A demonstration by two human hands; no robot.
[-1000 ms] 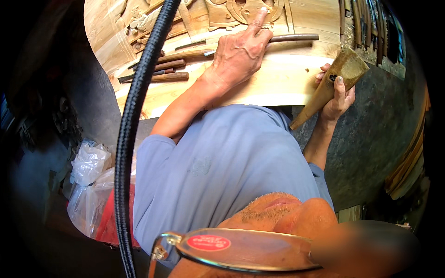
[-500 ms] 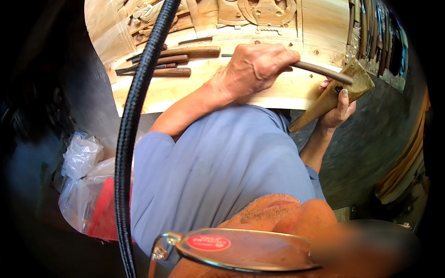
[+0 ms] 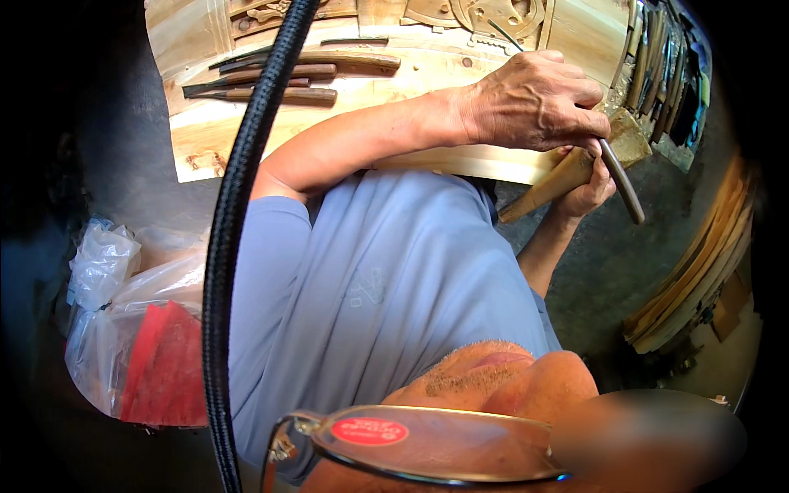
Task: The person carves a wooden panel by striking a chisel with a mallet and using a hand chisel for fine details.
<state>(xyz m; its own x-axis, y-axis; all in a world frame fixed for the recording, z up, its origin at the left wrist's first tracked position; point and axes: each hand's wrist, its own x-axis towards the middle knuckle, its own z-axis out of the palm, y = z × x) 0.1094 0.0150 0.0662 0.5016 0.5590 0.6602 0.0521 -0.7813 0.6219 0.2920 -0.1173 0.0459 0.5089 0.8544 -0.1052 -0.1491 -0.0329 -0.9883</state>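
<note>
The left hand (image 3: 541,100) clasps a slanting chisel (image 3: 622,181) over the near edge of the counter (image 3: 378,90), close to the wooden mallet (image 3: 552,185) gripped in the right hand (image 3: 589,195), so a careless turn could knock the tools together.

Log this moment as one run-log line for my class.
left grip: carving chisel held | right grip: wooden mallet held | ahead: carved wooden panel | left side: wooden-handled tools lying

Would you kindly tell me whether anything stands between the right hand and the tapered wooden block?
Nothing visible does: the right hand grips the block directly. The brown-handled tool in the left hand crosses part of it in this view.
</note>
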